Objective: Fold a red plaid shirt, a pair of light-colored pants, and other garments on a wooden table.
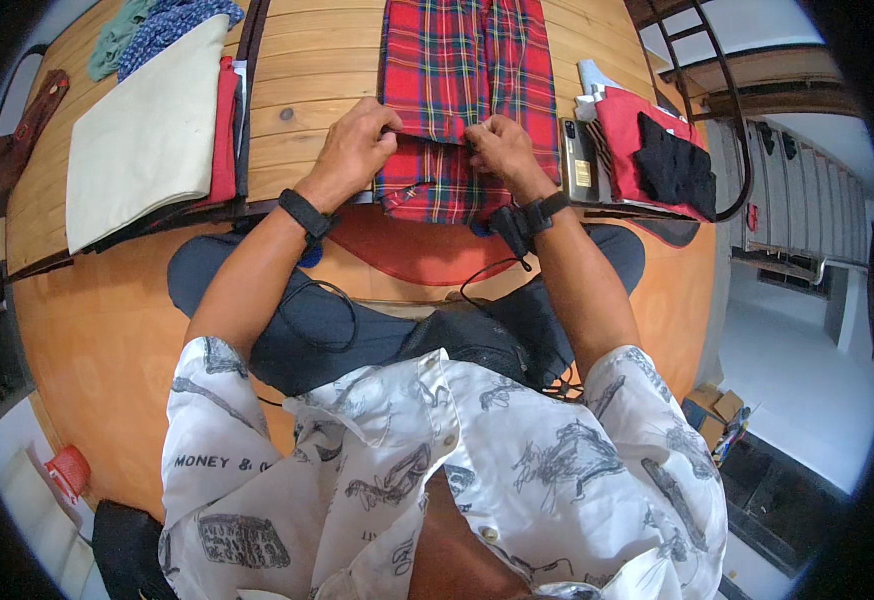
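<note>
A red plaid garment (437,65) lies lengthwise on the wooden table, its near end reaching the table's front edge. Across it runs a raised hem, held at both corners. My left hand (352,148) pinches the hem's left corner between thumb and fingers. At the right corner my right hand (505,152) is closed on the same edge, its fingertips partly hidden. Below the hem another layer of the plaid cloth shows, slightly rumpled. Both wrists wear dark straps, and the right one carries a small black device (512,228).
Folded cream cloth (147,140) lies on the left, with red cloth (225,130) beside it and blue patterned cloth (172,35) behind. To the right, a phone-like object (579,165) sits near red cloth (622,125) and black cloth (672,160). Cables hang over my lap.
</note>
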`<state>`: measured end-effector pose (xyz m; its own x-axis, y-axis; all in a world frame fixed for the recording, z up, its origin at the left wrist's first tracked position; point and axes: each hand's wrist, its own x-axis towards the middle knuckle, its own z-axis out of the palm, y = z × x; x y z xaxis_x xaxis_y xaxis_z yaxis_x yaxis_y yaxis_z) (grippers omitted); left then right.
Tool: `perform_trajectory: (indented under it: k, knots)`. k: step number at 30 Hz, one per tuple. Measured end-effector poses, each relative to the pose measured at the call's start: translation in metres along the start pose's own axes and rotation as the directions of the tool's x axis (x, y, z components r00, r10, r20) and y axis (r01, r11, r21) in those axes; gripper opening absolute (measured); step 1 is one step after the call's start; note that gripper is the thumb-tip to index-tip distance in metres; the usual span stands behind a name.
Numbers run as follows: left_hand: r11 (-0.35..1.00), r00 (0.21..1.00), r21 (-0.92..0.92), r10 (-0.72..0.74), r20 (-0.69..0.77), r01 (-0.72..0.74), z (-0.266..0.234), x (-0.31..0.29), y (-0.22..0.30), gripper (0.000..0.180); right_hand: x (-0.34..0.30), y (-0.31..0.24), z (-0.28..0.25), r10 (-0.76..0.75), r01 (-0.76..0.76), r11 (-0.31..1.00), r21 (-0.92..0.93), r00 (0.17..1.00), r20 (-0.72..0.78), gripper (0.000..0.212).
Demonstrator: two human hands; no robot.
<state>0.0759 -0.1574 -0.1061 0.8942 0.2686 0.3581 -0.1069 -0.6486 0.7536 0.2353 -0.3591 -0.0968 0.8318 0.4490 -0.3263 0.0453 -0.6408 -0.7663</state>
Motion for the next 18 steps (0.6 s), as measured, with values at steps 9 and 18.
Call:
perform_trajectory:
  k: [9, 18]
  knots:
    - [0.995, 0.982, 0.093, -0.038, 0.184, 0.021, 0.004, -0.004, -0.008, 0.015, -0.005, 0.02, 0.011, -0.112, 0.095, 0.949, -0.299, 0.993, -0.04, 0.036]
    - [0.984, 0.941, 0.123, -0.158, 0.3, 0.126, -0.005, 0.001, 0.006, 0.02, 0.007, -0.005, -0.063, -0.016, 0.007, 0.997, -0.081, 0.994, -0.11, 0.025]
